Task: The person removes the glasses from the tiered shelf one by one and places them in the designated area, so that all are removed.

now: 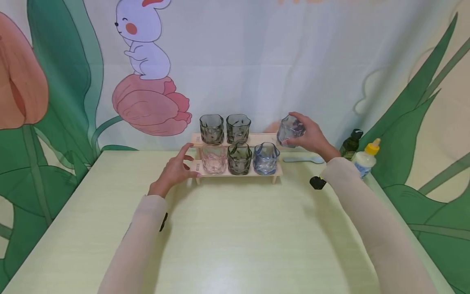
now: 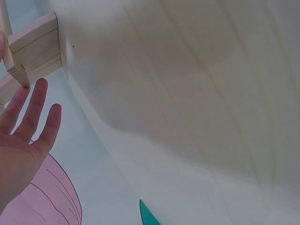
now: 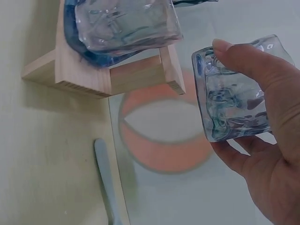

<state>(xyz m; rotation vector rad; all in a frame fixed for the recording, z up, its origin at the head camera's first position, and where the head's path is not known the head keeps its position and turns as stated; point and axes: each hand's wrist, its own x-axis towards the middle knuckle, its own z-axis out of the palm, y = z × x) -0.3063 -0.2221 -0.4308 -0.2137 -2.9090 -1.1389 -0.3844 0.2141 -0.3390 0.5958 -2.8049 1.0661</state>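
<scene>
right hand [image 1: 310, 136] pinches clear glass [image 1: 290, 131] between thumb and fingertips, tilted, by right end of rack [image 1: 259, 140]'s upper tier. smooth wall, few contact points: could slip, fall to table [image 1: 235, 228]. coming in low could clip blue glass [image 1: 266, 158] in front. setting down near tier end: base could overhang, tip. left hand [image 1: 174, 169] spread, touching rack's left end, not wrapped: likely weak brace, so bump could slide rack, jostle pink glass [image 1: 214, 160].

sleeves [image 1: 371, 220]: long, pale cream; cuffs [image 1: 156, 201]: plain; small black piece [image 1: 317, 183] beside each sleeve
</scene>
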